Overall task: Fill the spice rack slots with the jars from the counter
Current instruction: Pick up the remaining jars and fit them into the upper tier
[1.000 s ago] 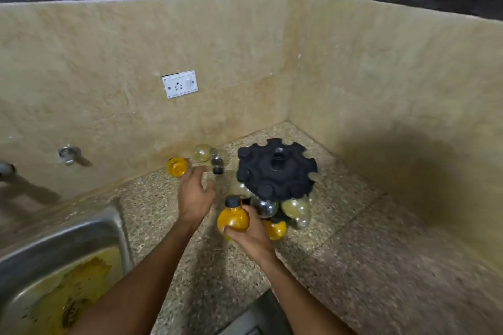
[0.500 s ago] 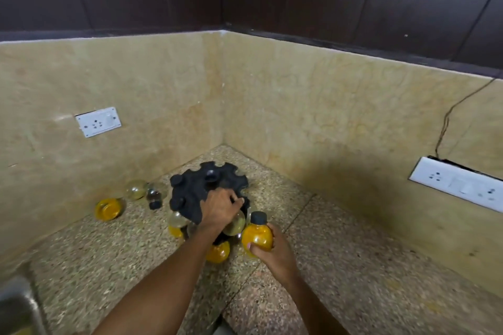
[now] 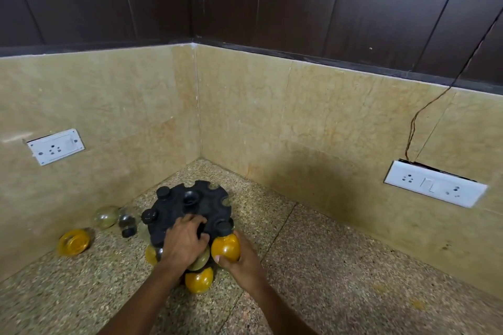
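A black round spice rack (image 3: 187,207) stands in the counter's corner, with notched slots round its rim. Several round jars hang in it, among them an orange one (image 3: 198,282) at the front bottom. My left hand (image 3: 185,242) rests on the rack's top near edge, fingers curled over it. My right hand (image 3: 239,261) grips a round orange jar (image 3: 225,247) with a black cap, its neck at a slot on the rack's right front. On the counter to the left lie an orange jar (image 3: 74,242), a clear jar (image 3: 106,216) and a dark-capped jar (image 3: 126,223).
The speckled stone counter (image 3: 326,266) runs into a corner of beige tiled walls. A white socket (image 3: 55,146) sits on the left wall. A white switch plate (image 3: 435,186) with a loose wire is on the right wall.
My left hand has left the loose jars and come to rest on the rack. My right hand has carried the orange jar from the rack's left front round to its right front.
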